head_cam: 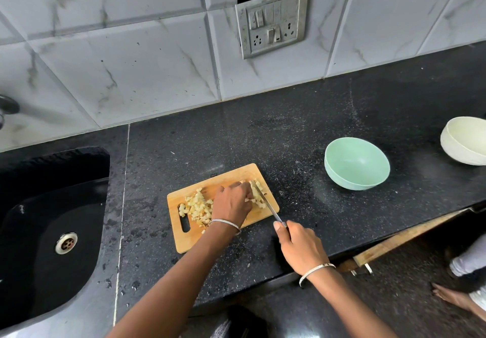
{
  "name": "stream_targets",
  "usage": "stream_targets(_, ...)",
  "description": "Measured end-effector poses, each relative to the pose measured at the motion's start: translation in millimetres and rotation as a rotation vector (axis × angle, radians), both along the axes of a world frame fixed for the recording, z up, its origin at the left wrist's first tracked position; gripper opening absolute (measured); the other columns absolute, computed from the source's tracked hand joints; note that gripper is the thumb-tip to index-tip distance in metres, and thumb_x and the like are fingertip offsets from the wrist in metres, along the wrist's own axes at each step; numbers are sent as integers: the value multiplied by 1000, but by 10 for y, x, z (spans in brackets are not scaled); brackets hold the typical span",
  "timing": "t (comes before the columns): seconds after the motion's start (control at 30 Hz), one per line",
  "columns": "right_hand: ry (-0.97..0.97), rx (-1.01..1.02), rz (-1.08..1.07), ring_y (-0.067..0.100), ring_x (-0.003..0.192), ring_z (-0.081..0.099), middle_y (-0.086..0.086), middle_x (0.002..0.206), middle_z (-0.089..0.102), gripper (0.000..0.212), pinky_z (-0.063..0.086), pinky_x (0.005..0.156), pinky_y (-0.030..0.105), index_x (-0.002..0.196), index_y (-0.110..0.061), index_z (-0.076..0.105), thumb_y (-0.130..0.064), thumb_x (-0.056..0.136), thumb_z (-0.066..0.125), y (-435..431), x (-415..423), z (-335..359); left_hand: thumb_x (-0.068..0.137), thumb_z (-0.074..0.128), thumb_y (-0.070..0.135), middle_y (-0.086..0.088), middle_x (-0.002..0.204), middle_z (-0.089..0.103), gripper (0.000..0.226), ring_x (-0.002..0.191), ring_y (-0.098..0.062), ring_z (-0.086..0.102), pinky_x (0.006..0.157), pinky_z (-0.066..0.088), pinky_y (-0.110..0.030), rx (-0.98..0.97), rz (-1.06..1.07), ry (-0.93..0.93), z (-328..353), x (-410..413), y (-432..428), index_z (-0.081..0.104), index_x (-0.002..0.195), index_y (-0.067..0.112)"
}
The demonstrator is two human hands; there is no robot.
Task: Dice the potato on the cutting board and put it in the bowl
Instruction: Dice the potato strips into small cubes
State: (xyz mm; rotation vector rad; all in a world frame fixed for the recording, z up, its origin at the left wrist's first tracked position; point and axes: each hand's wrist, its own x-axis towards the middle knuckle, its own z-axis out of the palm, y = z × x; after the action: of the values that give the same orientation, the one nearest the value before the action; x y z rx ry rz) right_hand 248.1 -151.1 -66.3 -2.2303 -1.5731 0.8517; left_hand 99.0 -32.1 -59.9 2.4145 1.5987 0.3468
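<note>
- The cutting board (223, 235) lies on the black counter (302, 132), right of the sink (52, 219).
- A heap of potato cubes (197, 207) sits on the board's left half.
- The left hand (231, 203) curls its fingers down over the potato (256, 193) on the board's far right part, holding it in place.
- The right hand (302, 248) clasps the knife (271, 208) by its handle, with the blade against the potato's right side.
- The green bowl (356, 164) stands to the right, apart from the board. A white bowl (464, 140) stands further right.
</note>
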Motion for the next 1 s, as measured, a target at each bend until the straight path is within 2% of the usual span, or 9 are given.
stream_targets(0.17,13,16,-10,36,93,62,8,89,65,41,41,69,41,83,-24,48,-57,99,29,67,-14,-26,77,69,18,6,93,68,28,87,-20,62,76,42,-32,-83,20,-26,-27,-8,8,59,102,23)
stream_targets(0.33,32,64,-4,36,89,61,6,86,65,42,40,67,39,81,-22,50,-56,99,32,122,-24,-41,78,69,22,5,94,71,20,88,-20,65,77,50,-33,-94,47,-59,-63,-25,-5,65,97,23)
stream_targets(0.5,50,124,-25,32,90,62,2,89,69,44,46,73,40,90,-20,59,-55,99,33,189,-10,-28,83,66,15,5,84,70,12,69,-15,67,64,53,-31,-81,114,-254,-19,-75,-4,64,93,21)
stream_targets(0.6,60,129,-29,32,90,63,1,90,70,45,46,74,40,91,-19,60,-54,99,34,203,-5,-31,84,64,12,12,80,68,12,58,-8,63,59,51,-27,-90,135,-308,70,-75,49,62,87,23)
stream_targets(0.73,63,111,-35,33,88,62,3,86,68,46,45,71,39,87,-19,60,-55,98,34,191,-9,-50,85,65,17,10,83,71,10,68,-10,64,60,44,-24,-89,143,-245,116,-73,98,69,87,26)
stream_targets(0.83,67,110,-50,33,88,63,2,86,70,46,44,71,39,87,-19,60,-55,98,35,167,7,-75,87,68,28,10,98,72,8,77,-12,66,63,45,-24,-75,107,-189,120,-79,111,73,94,29)
stream_targets(0.93,76,106,-65,31,88,64,0,87,71,47,47,73,40,86,-20,60,-58,97,34,120,18,-105,82,73,35,9,106,61,14,85,-14,61,67,42,-26,-80,43,-127,95,-84,78,74,96,31)
stream_targets(1.0,85,108,-73,30,86,64,-1,84,70,48,47,72,40,84,-21,59,-60,96,34,87,12,-109,80,75,33,7,105,56,14,87,-16,59,70,48,-31,-96,10,-49,58,-83,35,73,94,31)
